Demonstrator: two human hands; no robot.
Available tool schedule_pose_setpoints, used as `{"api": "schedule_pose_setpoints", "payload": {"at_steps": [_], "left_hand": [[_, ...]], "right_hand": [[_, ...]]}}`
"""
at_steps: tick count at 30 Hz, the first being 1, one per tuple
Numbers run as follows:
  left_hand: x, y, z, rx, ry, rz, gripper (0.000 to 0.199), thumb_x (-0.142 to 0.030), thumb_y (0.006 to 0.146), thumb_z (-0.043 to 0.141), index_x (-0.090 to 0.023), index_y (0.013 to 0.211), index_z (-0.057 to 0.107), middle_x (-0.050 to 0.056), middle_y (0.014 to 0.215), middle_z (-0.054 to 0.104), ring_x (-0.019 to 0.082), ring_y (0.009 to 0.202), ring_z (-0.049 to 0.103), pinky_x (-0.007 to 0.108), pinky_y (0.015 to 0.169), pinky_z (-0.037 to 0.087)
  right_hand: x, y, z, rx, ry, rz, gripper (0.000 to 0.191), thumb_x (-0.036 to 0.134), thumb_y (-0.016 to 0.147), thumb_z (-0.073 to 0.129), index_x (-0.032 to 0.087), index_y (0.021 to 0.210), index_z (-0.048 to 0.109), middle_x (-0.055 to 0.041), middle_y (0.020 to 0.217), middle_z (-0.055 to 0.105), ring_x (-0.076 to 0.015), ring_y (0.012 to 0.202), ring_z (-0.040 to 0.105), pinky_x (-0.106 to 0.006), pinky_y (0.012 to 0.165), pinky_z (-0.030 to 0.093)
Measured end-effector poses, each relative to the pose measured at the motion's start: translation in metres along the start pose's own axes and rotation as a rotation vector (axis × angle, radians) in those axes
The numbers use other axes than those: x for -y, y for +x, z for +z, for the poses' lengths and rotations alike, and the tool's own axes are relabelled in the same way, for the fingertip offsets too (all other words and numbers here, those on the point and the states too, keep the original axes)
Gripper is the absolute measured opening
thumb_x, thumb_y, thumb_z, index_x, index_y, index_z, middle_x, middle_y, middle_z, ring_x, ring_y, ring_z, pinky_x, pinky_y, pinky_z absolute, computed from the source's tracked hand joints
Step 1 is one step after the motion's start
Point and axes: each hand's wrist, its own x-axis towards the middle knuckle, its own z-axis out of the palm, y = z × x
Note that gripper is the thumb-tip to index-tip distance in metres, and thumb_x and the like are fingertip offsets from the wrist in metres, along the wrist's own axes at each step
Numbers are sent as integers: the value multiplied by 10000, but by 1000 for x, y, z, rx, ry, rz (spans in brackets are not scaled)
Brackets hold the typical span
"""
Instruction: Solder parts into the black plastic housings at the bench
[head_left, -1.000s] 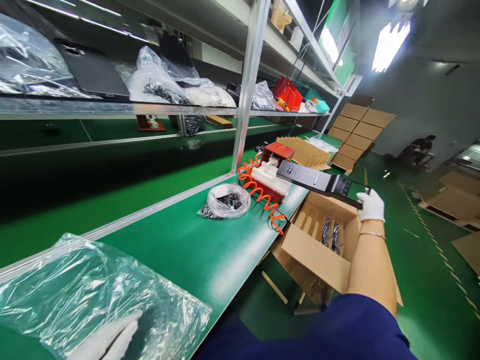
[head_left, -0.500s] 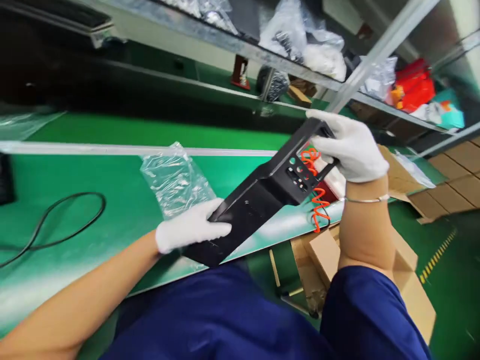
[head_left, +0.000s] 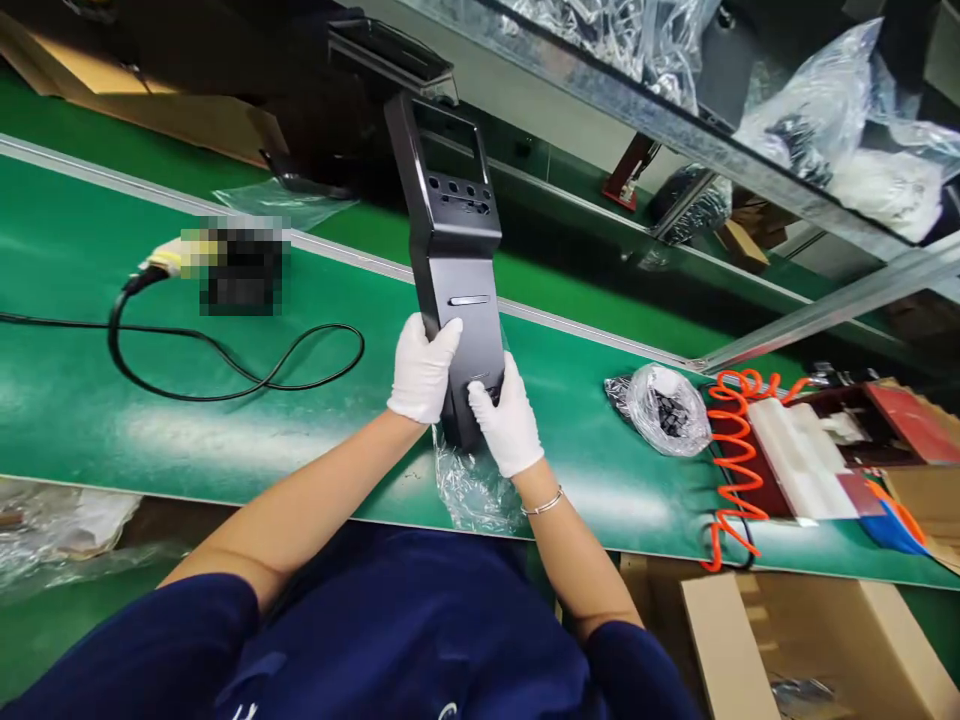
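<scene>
A black housing panel point(head_left: 463, 275) with a rectangular window, a row of round holes and slots is held up in front of me, its window end pointing away. My left hand point(head_left: 421, 368), in a white glove, grips its left edge, thumb on the front face. Lower down, my gloved right hand point(head_left: 508, 418) clasps the right edge near the bottom end, thumb also on the front. Beneath the panel a crumpled clear plastic bag point(head_left: 476, 490) lies on the green workbench point(head_left: 585, 480).
A black cable point(head_left: 262, 385) loops on the bench at left, beside a pixelated dark object point(head_left: 244, 270). To the right are a bag of small black parts point(head_left: 671, 415), a coiled orange air hose point(head_left: 735, 450) and a white block point(head_left: 802, 460). An open cardboard box point(head_left: 720, 640) stands below. A metal shelf point(head_left: 600, 95) overhangs.
The panel has turned upright, its window end now facing away. My right hand has moved from the window end to the lower right edge. The view has swung left.
</scene>
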Motion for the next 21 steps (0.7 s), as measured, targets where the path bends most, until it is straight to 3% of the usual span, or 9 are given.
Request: {"api": "schedule_pose_setpoints", "payload": {"at_steps": [3, 7, 11, 13, 16, 19, 21], "left_hand": [[7, 1, -4, -49, 3, -55, 724, -816, 592, 692, -177, 745, 389, -29, 733, 439, 55, 674, 398, 222, 627, 379], [8, -2, -6, -68, 36, -62, 765, -842, 569, 699, -179, 698, 342, -33, 694, 417, 49, 646, 370, 225, 599, 345], [6, -3, -9, -25, -41, -46, 730, -812, 608, 712, -177, 738, 377, -26, 738, 471, 57, 670, 425, 227, 633, 412], [5, -5, -10, 46, -56, -21, 671, -801, 693, 651, -176, 837, 456, 3, 858, 556, 85, 760, 510, 249, 725, 481], [6, -15, -7, 281, 89, 72, 724, -803, 779, 541, -173, 1135, 521, 86, 1188, 609, 162, 1047, 598, 314, 970, 517], [12, -28, 2, 507, 231, 161, 904, -784, 765, 580, -156, 1392, 406, 142, 1406, 528, 226, 1274, 560, 365, 1137, 466], [16, -34, 7, 543, 320, 192, 956, -736, 784, 596, -148, 1482, 310, 151, 1482, 476, 244, 1355, 526, 382, 1173, 449]], "right_hand": [[-5, 8, 9, 10, 12, 10, 1156, 933, 728, 279, 157, 1585, 271, -102, 1532, 326, -201, 1476, 362, -412, 1373, 302], [-9, 11, 6, -2, 68, 26, 1126, 929, 742, 228, 143, 1539, 351, -95, 1519, 349, -194, 1452, 380, -434, 1374, 285], [-10, 7, -2, 12, 219, 3, 988, 848, 790, 351, 157, 1495, 397, -54, 1495, 402, -85, 1389, 470, -255, 1311, 424], [-8, 7, -5, 0, 307, 13, 902, 790, 834, 338, 150, 1465, 414, -45, 1453, 454, -42, 1305, 539, -198, 1205, 513], [-4, 10, -8, -118, 387, 39, 864, 725, 854, 361, 136, 1486, 347, -45, 1474, 430, -31, 1308, 540, -194, 1190, 529], [-3, 12, -9, -285, 401, 64, 878, 700, 870, 334, 144, 1540, 222, -60, 1528, 350, -49, 1379, 487, -263, 1284, 465], [-5, 12, -9, -356, 397, 69, 902, 714, 866, 317, 148, 1554, 177, -74, 1539, 326, -66, 1395, 473, -308, 1312, 436]]}}
